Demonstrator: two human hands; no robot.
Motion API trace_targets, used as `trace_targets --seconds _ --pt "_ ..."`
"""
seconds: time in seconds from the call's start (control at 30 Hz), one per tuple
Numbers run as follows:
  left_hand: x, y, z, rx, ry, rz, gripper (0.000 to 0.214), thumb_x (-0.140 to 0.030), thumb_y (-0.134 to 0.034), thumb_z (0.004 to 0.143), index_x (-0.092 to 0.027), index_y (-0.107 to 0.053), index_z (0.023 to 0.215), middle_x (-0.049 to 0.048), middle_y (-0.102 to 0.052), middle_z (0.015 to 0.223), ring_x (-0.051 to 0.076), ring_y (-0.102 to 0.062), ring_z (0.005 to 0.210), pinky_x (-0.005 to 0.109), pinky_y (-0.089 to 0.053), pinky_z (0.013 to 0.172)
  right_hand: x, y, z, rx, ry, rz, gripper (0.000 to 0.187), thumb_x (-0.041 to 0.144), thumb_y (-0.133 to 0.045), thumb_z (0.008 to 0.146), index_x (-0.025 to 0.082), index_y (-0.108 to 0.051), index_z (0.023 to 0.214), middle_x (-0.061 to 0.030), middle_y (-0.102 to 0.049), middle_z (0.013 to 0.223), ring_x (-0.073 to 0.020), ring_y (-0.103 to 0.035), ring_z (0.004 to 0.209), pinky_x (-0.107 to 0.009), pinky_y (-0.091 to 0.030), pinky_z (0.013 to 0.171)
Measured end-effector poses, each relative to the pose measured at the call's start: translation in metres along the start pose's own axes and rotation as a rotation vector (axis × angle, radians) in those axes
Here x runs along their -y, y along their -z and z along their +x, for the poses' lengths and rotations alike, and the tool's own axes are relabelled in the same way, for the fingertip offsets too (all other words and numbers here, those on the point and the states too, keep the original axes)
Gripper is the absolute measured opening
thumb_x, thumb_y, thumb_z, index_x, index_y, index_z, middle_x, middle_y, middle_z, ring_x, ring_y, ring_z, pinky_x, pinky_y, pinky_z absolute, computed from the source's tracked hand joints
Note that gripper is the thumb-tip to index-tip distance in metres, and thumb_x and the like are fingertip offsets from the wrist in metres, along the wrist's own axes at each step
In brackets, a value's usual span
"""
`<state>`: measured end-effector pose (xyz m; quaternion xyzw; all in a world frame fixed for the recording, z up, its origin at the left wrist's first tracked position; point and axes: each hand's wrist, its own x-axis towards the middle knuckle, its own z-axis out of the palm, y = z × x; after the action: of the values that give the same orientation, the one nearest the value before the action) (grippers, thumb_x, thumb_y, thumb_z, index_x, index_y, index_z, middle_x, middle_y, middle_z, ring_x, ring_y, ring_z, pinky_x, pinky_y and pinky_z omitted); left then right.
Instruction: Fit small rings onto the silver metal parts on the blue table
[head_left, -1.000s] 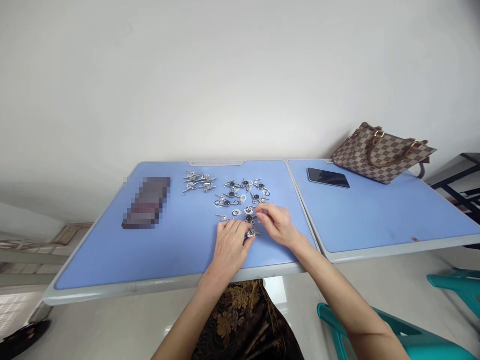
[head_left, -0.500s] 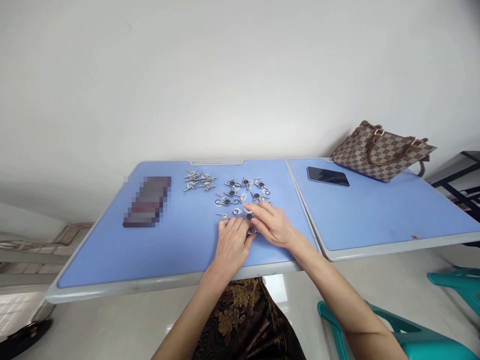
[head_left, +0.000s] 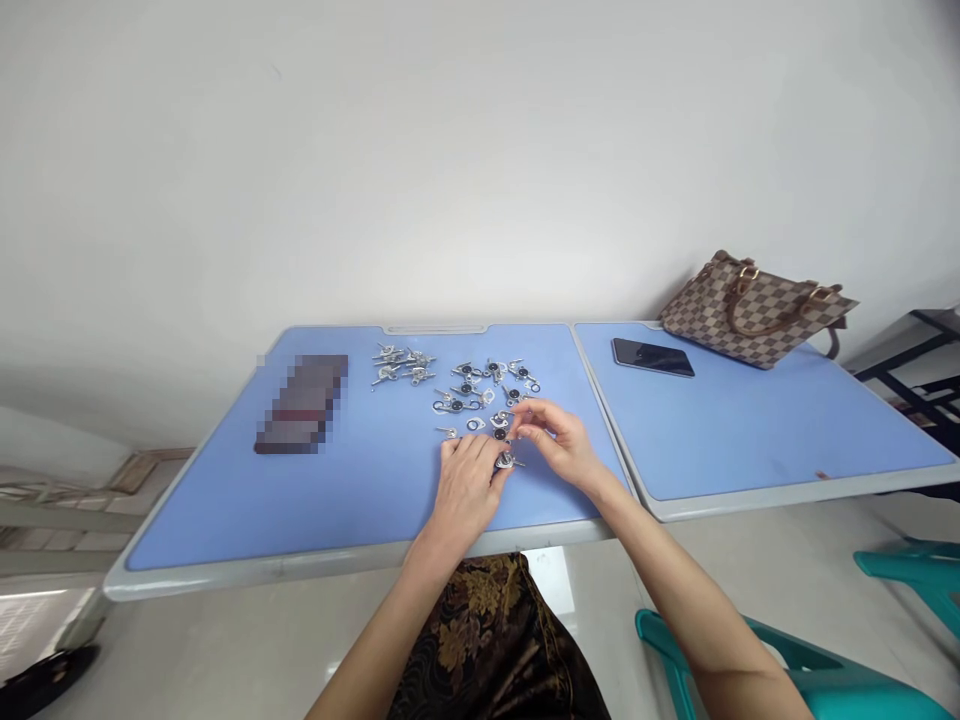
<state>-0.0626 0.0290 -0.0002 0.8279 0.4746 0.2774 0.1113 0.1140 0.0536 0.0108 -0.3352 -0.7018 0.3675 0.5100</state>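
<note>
Near the front of the blue table, my left hand [head_left: 469,478] is closed, its thumb and fingertips pressed on a small silver metal part [head_left: 505,461] with a thin pin sticking out to the right. Just beyond that part lies a similar one with a black round disc [head_left: 500,435]. My right hand [head_left: 559,442] is in a pinch beside it, thumb and forefinger together; whatever is between them is too small to make out. Several metal parts with black discs [head_left: 456,405] lie beyond my hands, among flat silver plates [head_left: 475,424] and dark rings [head_left: 535,388].
A pile of silver metal parts [head_left: 405,362] lies toward the back. A pixelated dark object [head_left: 304,403] is on the left. A second table [head_left: 750,440] adjoins on the right, bearing a phone [head_left: 652,357] and a checkered handbag [head_left: 757,310]. A green stool [head_left: 847,680] stands below.
My right hand has drawn back slightly to the right from the part at my left fingertips, so more of that part and its pin show. My left hand stays nearly in place.
</note>
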Motion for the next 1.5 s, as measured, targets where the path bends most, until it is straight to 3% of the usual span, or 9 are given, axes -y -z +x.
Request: trace_targets --seconds 0.13,0.3,0.63,0.77,0.87,0.97,1.23,1.5 --pt "0.0001 -0.0008 0.0002 -0.006 -0.013 0.019 0.012 -0.019 -0.062 0.086 -0.021 -0.058 0.097 0.0015 -0.068 0.098 0.022 -0.058 0.094 0.037 -0.032 0.082 0.0063 0.0013 0.0000 0.090 0.012 0.055 0.026 0.029 -0.047 0.098 0.023 -0.056 0.121 -0.0043 -0.065 0.094 -0.0163 -0.063 0.087 -0.034 -0.052 0.081" --pt "-0.0006 -0.0001 -0.0001 -0.011 -0.015 0.055 0.007 -0.020 -0.061 0.087 -0.020 -0.058 0.094 0.0032 -0.067 0.092 0.022 -0.058 0.092 0.037 -0.032 0.080 0.0067 -0.0012 0.0030 0.013 0.136 -0.152 0.026 0.032 -0.060 0.091 0.024 -0.063 0.116 -0.0048 -0.063 0.094 -0.0169 -0.058 0.083 -0.034 -0.051 0.078" --pt "0.0003 -0.0011 0.0005 -0.011 -0.004 0.019 0.013 -0.020 -0.062 0.086 -0.021 -0.058 0.098 0.0015 -0.068 0.098 0.022 -0.058 0.095 0.038 -0.032 0.083 0.0012 0.0013 0.0005 0.048 -0.013 0.062 0.032 0.026 -0.053 0.095 0.026 -0.056 0.127 -0.0028 -0.062 0.094 -0.0151 -0.061 0.084 -0.033 -0.052 0.080" --pt "-0.0001 -0.0008 0.0001 -0.004 -0.001 0.035 0.009 -0.020 -0.061 0.087 -0.021 -0.057 0.095 0.0027 -0.067 0.096 0.023 -0.057 0.093 0.038 -0.032 0.082 0.0061 -0.0005 0.0000 0.099 0.001 0.072 0.029 0.028 -0.050 0.097 0.026 -0.055 0.125 -0.0037 -0.062 0.096 -0.0156 -0.061 0.086 -0.033 -0.052 0.080" --pt "-0.0006 -0.0007 -0.0001 -0.006 -0.003 0.043 0.008 -0.020 -0.061 0.087 -0.020 -0.057 0.094 0.0033 -0.067 0.094 0.023 -0.057 0.093 0.038 -0.032 0.081 0.0067 -0.0018 0.0009 0.053 0.064 -0.036 0.028 0.029 -0.059 0.092 0.026 -0.060 0.120 -0.0037 -0.060 0.096 -0.0163 -0.058 0.087 -0.032 -0.051 0.078" --pt "-0.0007 -0.0007 0.0000 -0.006 0.000 0.033 0.010 -0.020 -0.062 0.086 -0.021 -0.057 0.095 0.0026 -0.067 0.094 0.023 -0.057 0.093 0.038 -0.032 0.081 0.0043 -0.0013 0.0019 0.021 0.090 -0.104 0.027 0.029 -0.058 0.093 0.027 -0.063 0.119 -0.0034 -0.060 0.093 -0.0165 -0.056 0.086 -0.033 -0.050 0.080" --pt "-0.0002 -0.0008 -0.0003 0.010 0.013 0.029 0.009 -0.021 -0.060 0.087 -0.021 -0.057 0.096 0.0026 -0.067 0.097 0.022 -0.057 0.094 0.038 -0.032 0.083 0.0053 0.0024 -0.0008 0.135 0.013 0.054 0.036 0.028 -0.049 0.098 0.027 -0.053 0.133 -0.0033 -0.062 0.095 -0.0159 -0.059 0.088 -0.034 -0.050 0.084" --pt "-0.0015 -0.0004 0.0011 0.004 0.013 0.040 0.011 -0.020 -0.060 0.087 -0.021 -0.058 0.098 0.0033 -0.068 0.097 0.023 -0.057 0.095 0.038 -0.033 0.083 0.0045 -0.0012 0.0003 -0.015 0.059 -0.135 0.028 0.032 -0.058 0.092 0.027 -0.062 0.119 -0.0038 -0.060 0.093 -0.0169 -0.056 0.085 -0.033 -0.051 0.080"
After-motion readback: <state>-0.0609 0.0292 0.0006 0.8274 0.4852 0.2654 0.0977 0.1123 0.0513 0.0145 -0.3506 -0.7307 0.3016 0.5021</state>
